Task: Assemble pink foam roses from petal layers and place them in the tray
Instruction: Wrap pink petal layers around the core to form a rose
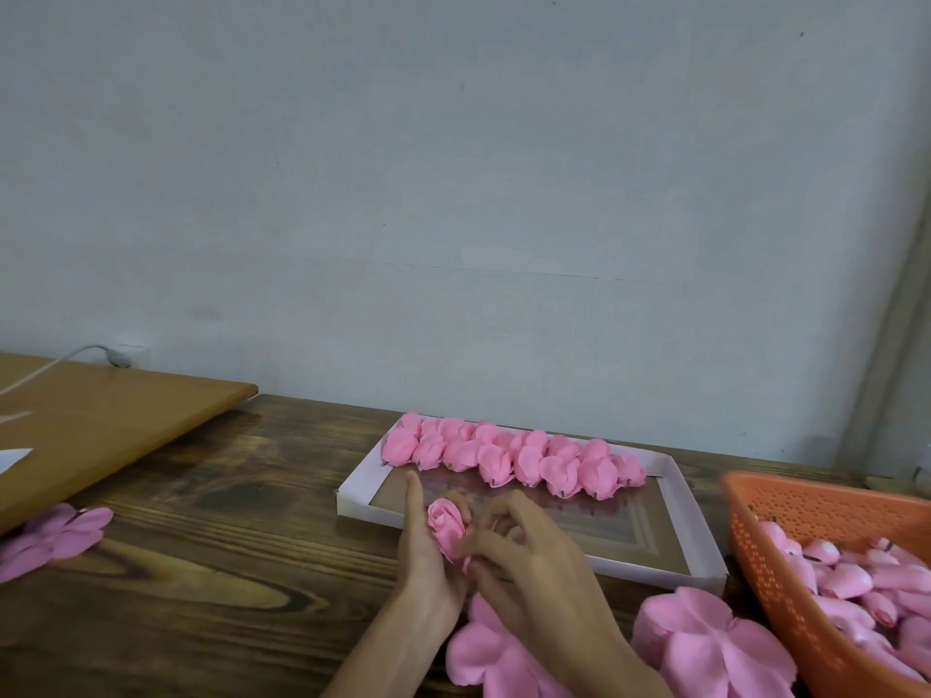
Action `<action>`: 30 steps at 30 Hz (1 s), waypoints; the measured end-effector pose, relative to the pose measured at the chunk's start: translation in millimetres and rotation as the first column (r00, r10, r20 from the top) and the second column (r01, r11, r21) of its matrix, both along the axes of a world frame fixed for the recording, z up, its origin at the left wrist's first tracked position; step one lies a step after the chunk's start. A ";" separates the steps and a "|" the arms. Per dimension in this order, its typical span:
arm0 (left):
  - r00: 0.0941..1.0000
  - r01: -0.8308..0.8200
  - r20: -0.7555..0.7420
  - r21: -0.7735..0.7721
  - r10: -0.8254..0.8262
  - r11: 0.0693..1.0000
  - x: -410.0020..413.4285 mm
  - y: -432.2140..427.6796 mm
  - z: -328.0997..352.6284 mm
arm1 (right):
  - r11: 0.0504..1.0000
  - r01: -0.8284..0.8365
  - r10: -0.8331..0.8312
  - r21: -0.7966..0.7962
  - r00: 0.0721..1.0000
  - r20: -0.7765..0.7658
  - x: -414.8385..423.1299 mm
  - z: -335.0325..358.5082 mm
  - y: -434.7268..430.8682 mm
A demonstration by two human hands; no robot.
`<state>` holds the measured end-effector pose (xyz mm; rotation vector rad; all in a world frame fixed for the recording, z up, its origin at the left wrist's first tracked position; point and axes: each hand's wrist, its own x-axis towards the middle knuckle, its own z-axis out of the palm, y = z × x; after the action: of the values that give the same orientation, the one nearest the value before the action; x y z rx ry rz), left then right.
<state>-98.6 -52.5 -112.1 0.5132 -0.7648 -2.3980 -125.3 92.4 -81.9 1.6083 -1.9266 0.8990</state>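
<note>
The small, tightly wrapped pink foam rose [447,527] is held between both hands just above the near edge of the tray, its bloom pointing up and away from the person. The left hand [428,561] cradles it from the left, with the forefinger stretched straight up beside the bloom and the other fingers [462,497] curled round behind it. The right hand [534,556] meets it from the right, thumb and forefinger closed in a pinch on the rose's lower end, the remaining fingers loosely bent. Behind the hands lies the shallow white cardboard tray [697,531] with a brown floor; a row of finished pink roses [504,455] fills its far side from the left corner almost to the right wall, while the near part of the floor is bare. In front of the tray, partly under the right wrist, flat pink petal layers [705,642] lie stacked on the dark wooden counter [201,571]. To the right stands an orange perforated plastic basket [816,501] holding pink foam buds [851,579]. At the far left a second pile of pink petals [55,539] lies just beside a light brown board [111,415], which carries a white cable [45,367]. A plain grey wall [453,193] rises behind the counter.
</note>
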 end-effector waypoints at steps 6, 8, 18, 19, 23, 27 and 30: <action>0.998 0.037 0.042 0.000 -0.036 0.999 5.0 7.3 2.1 | 1.000 0.012 -0.011 0.007 1.000 -0.015 1.5 -3.9 -3.1; 0.998 0.050 -0.048 0.035 -0.049 0.998 6.6 12.1 3.8 | 1.000 0.011 -0.012 -0.022 1.000 -0.015 2.4 -4.1 -5.2; 0.980 0.150 -0.113 -0.103 -0.161 0.983 17.8 24.5 17.8 | 0.949 0.078 0.021 -0.304 0.951 0.309 -1.2 -14.3 -15.2; 0.978 0.159 -0.119 -0.107 -0.171 0.981 18.3 24.8 18.1 | 0.941 0.082 0.027 -0.327 0.949 0.314 -1.7 -14.4 -15.3; 0.979 0.173 -0.089 -0.137 -0.186 0.975 19.8 26.0 24.0 | 0.927 0.091 0.030 -0.363 0.949 0.314 -1.9 -11.3 -13.7; 0.975 0.200 -0.059 -0.166 -0.212 0.966 21.6 24.0 21.1 | 0.916 0.120 0.009 -0.382 0.948 0.319 -3.1 -7.5 -9.9; 0.963 0.242 -0.097 -0.098 -0.252 0.965 23.4 25.7 24.6 | 0.908 0.124 0.012 -0.399 0.947 0.321 -3.3 -4.0 -8.7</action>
<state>-75.2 -26.8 -87.5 0.2618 -0.9255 -2.5827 -128.5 83.7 -85.9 1.2044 -1.8043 1.5039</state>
